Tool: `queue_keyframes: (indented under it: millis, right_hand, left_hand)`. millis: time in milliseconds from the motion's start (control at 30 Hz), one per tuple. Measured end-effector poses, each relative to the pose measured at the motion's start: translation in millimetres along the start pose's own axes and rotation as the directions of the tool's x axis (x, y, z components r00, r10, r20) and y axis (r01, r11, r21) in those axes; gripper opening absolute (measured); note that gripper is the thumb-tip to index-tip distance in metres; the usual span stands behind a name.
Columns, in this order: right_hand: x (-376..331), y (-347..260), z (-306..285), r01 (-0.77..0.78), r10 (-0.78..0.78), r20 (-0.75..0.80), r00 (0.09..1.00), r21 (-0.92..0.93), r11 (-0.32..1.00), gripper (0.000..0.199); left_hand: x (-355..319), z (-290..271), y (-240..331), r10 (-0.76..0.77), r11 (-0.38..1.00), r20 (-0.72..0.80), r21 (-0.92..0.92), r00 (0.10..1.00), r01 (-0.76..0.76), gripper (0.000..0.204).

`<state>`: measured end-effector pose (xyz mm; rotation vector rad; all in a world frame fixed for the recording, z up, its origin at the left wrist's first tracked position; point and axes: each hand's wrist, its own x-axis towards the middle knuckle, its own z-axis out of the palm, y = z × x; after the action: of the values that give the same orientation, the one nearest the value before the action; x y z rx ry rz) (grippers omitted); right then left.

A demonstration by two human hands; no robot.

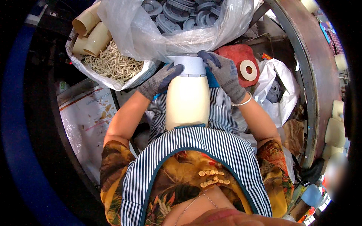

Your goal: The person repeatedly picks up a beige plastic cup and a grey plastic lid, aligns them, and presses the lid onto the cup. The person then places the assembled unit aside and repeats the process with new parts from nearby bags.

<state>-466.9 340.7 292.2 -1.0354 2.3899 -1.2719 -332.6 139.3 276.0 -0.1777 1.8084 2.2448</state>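
Left hand [163,78] and right hand [223,72], half-curled, hold the round pale-blue plastic collar [193,67], placed atop the tapered cream plastic body [187,101]; full seating unconfirmed.

Bright centre, black fisheye rim, curved edges

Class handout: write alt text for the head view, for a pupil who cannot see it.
A person's gloved left hand and right hand hold the pale blue top of a cream container over a striped apron. Beyond are bags of grey round parts and beige pieces.
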Motion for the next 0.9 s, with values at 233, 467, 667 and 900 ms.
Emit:
queue_keyframes:
  millis: [233, 467, 667, 900]
  right_hand:
    - [-0.6, 9.1, -5.4, 0.051, -0.058, 0.061, 0.996, 0.115, 0.992, 0.04]
    - [-9.4, 17.9, -23.7, 0.055, -0.061, 0.021, 0.998, 0.237, 0.97, 0.046]
    - [-45.1, 124.6, -70.1, -0.102, -0.178, -0.243, 0.954, -0.816, 0.568, 0.059]
    - [-64.3, 148.9, -74.7, -0.087, -0.187, -0.201, 0.961, -0.868, 0.489, 0.057]
  left_hand:
    - [-0.7, 14.7, 7.6, -0.07, 0.984, -0.049, -0.17, 0.996, 0.061, 0.067]
    - [-11.8, 20.2, 0.7, 0.013, 0.99, -0.127, -0.136, 0.992, -0.03, 0.067]
    - [-29.4, 29.5, 62.2, 0.163, 0.915, -0.477, -0.256, 0.864, -0.313, 0.077]
    - [79.0, 77.1, 88.9, 0.639, 0.739, -0.187, 0.416, 0.746, -0.529, 0.091]
